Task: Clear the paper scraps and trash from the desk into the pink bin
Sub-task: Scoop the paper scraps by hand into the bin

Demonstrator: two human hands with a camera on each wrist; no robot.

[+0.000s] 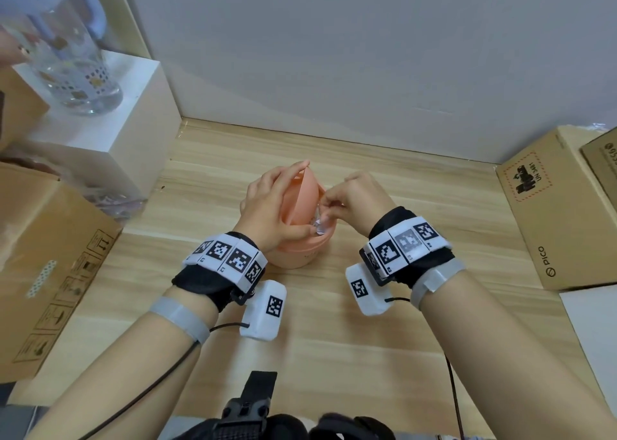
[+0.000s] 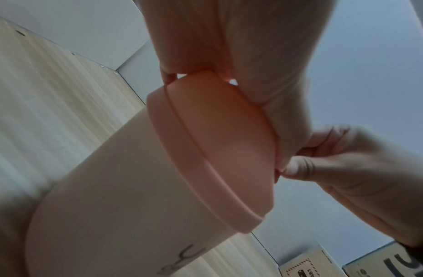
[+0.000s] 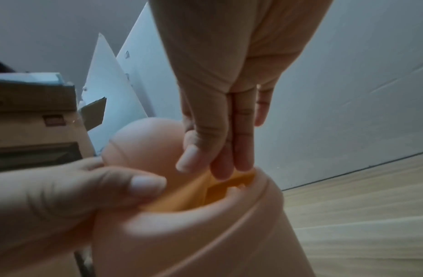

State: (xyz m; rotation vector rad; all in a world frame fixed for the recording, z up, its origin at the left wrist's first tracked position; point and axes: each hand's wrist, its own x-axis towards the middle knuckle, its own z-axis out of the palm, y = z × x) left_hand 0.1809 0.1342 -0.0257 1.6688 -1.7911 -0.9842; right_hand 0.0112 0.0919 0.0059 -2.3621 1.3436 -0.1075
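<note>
The pink bin (image 1: 302, 256) sits dead centre on the pale wood-grain desk (image 1: 334, 339). It's a smooth matte plastic cylinder with a rounded collar and a swing flap lid (image 1: 305, 199) tipped up on edge. The person's left hand (image 1: 270, 206) comes in from 9 o'clock and curls over that flap, fingertips on its top edge and thumb down at the rim. The right hand (image 1: 355, 197) is at 3 o'clock with fingers bunched together, pinching a small crinkly scrap (image 1: 321, 226), shiny and clear-ish, right at the bin's opening. It's hard to say what the scrap is made of. In the right wrist view the fingers (image 3: 241, 150) point straight down into the slot.

Around the edges there's a brown cardboard box (image 1: 561, 212) with a PICO print at 3 o'clock, another corrugated box (image 1: 50, 272) at 9, and a white block (image 1: 110, 132) at 10 carrying a patterned clear glass jug (image 1: 73, 55).
</note>
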